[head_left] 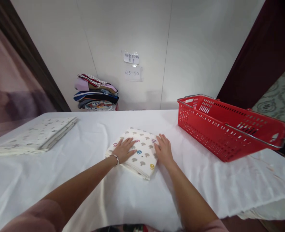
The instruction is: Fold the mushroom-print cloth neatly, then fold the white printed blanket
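Note:
A folded white cloth [143,145] printed with grey, blue, red and yellow mushrooms lies in front of me on the white-covered table. Across its left part my left hand [124,149] rests flat, fingers spread, a bracelet on the wrist. At the cloth's right edge is my right hand [163,149], its fingers stretched forward and touching the side of the fold. Neither hand grips anything. Farther left lies another folded white cloth [36,133] with small grey-green prints, apart from both hands.
A red plastic basket [202,129] with metal handles stands on the right of the white tablecloth [132,199]. Behind the table's far edge rises a stack of folded fabrics [96,95]. Paper notes [133,73] are taped to the wall; curtains hang at both sides.

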The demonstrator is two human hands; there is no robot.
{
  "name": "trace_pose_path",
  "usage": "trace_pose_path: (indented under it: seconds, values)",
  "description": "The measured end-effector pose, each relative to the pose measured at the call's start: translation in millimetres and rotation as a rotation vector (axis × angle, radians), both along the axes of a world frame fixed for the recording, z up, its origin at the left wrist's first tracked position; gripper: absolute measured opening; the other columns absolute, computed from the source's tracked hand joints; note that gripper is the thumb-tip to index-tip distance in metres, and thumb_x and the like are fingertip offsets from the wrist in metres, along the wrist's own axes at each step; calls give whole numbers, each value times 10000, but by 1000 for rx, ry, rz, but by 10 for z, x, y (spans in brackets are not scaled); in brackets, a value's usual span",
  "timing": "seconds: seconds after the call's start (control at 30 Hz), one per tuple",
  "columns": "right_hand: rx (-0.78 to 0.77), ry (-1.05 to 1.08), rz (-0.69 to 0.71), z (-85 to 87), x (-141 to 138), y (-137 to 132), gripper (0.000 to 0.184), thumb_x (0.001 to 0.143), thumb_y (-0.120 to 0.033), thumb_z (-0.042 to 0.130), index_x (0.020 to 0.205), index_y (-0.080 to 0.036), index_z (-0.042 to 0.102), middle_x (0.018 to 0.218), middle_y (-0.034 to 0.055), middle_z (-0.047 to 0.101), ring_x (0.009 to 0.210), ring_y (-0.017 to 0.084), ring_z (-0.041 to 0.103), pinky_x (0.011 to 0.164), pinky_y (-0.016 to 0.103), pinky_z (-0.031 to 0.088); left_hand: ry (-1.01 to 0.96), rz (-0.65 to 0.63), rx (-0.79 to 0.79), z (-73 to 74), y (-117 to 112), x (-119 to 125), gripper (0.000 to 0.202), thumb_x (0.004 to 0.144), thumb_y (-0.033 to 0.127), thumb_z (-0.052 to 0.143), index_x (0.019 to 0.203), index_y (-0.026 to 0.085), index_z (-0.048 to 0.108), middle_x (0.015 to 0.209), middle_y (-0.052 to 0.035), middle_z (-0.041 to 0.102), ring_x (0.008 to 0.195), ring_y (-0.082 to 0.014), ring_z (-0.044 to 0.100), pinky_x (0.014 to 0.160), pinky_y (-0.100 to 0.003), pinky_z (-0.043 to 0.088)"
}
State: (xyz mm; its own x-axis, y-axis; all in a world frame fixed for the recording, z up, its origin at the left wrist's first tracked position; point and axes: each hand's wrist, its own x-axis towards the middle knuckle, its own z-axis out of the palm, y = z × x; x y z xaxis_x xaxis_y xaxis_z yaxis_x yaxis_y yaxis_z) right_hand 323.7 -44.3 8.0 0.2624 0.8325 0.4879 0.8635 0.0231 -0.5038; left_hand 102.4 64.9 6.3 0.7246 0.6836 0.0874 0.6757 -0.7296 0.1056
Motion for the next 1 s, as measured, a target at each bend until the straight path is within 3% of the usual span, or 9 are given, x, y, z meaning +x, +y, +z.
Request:
trace_pose_path:
  seconds: [0.1,0.17,0.33,0.5,0.67,0.73,0.87,1.0]
  values:
    - [-229,24,-27,-96,126,45,461,851,-302,407,1273,-121,440,1400,139,322,1313,268,225,1030,434,242,-7,0,1,23,1,9,574,858,554,287,1349,260,332,1437,-44,285,1330,-225,220,1076,-486,133]
    - [-297,39,4,-141,154,56,467,856,-317,392,1274,-115,443,1400,135,325,1313,261,228,1024,404,269,4,9,-11,51,11,25,572,854,553,298,1346,263,337,1439,-41,280,1331,-224,218,1077,-487,129]
    - [-260,46,12,-208,167,70,478,860,-335,377,1269,-102,454,1397,131,332,1314,250,229,1047,379,254,21,77,-89,118,-98,82,609,841,589,284,1351,258,328,1436,-53,284,1323,-234,239,1048,-493,206]
    - [-181,45,-9,-215,180,81,431,850,-333,402,1214,-130,512,1360,123,393,1291,247,285,1037,401,265,-46,-10,57,-20,-359,71,579,851,587,271,1326,272,375,1430,-20,300,1318,-232,250,1074,-476,154]
    - [-1,-33,-1,-118,103,37,398,878,-280,347,1234,-159,478,1374,83,382,1313,203,234,1064,431,177,-31,-2,85,-102,-409,45,573,864,577,240,1318,261,386,1429,-15,303,1315,-231,256,1066,-481,174]
    - [-40,-78,45,-92,58,15,395,877,-274,354,1244,-177,464,1372,76,386,1312,201,232,1065,448,151,-43,-8,98,-99,-400,46,558,865,570,251,1313,268,392,1425,-14,314,1310,-230,266,1065,-477,175]
    - [-274,-95,121,-98,17,0,379,873,-298,377,1228,-216,479,1357,72,409,1294,225,270,1029,486,201,-92,-22,106,-84,-401,60,538,866,553,285,1304,266,409,1411,-28,343,1298,-232,286,1068,-471,168]
    - [-280,-90,112,-120,36,3,370,874,-297,375,1217,-218,487,1359,65,408,1291,223,272,1028,501,194,-107,-25,60,-53,-439,38,538,868,544,295,1298,245,420,1406,-52,348,1295,-250,288,1056,-500,179]
